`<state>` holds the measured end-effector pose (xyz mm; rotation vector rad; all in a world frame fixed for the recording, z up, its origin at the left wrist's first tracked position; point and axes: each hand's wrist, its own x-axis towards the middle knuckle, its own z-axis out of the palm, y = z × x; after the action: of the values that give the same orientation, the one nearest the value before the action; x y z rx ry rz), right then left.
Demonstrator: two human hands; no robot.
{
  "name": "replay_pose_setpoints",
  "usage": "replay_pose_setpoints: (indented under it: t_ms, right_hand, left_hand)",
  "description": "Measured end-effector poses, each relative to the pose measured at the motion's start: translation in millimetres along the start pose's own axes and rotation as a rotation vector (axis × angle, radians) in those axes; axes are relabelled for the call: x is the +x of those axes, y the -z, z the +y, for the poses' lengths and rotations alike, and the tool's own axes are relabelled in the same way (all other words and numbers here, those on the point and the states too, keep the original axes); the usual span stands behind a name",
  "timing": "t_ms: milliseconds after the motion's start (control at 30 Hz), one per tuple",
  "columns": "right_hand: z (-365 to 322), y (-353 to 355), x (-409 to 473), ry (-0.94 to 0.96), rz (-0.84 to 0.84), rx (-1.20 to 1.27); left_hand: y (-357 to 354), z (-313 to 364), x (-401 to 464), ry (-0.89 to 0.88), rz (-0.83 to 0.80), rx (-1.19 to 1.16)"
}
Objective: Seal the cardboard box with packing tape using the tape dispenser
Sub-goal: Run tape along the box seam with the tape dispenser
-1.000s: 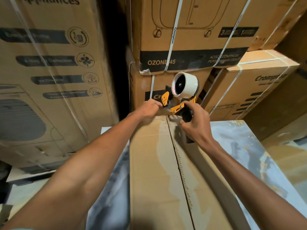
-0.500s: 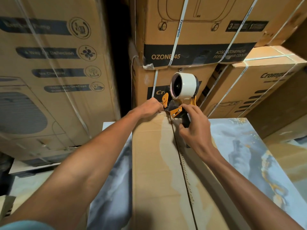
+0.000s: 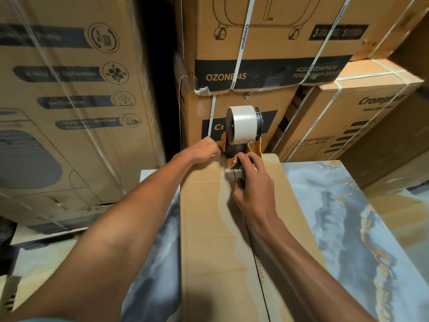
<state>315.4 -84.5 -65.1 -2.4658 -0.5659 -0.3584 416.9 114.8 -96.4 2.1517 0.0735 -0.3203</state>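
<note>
Dispenser [image 3: 241,145] now upright at cardboard box [image 3: 209,228] far edge; right hand [image 3: 251,182] grips handle, left hand [image 3: 204,149] pinches tape end. Anchoring; next, pull back along seam.

Both forearms bare, no watch, rings or gloves on left hand [image 3: 201,150] or right hand [image 3: 253,182]. Sliver of teal-blue sleeve [image 3: 34,320] at frame's bottom edge, below the left forearm.

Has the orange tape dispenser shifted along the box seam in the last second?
Cannot tell: the orange tape dispenser sits at the cardboard box's far edge throughout; the camera itself moved.
</note>
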Motion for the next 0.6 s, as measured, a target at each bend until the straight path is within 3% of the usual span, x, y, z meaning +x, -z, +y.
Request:
replay_pose_setpoints:
  t_ms: [600]
  right_hand:
    - [-2,5,-10,-0.029,-0.058,0.02]
  left_hand:
    - [0,1,1,-0.003,-0.071,0.103]
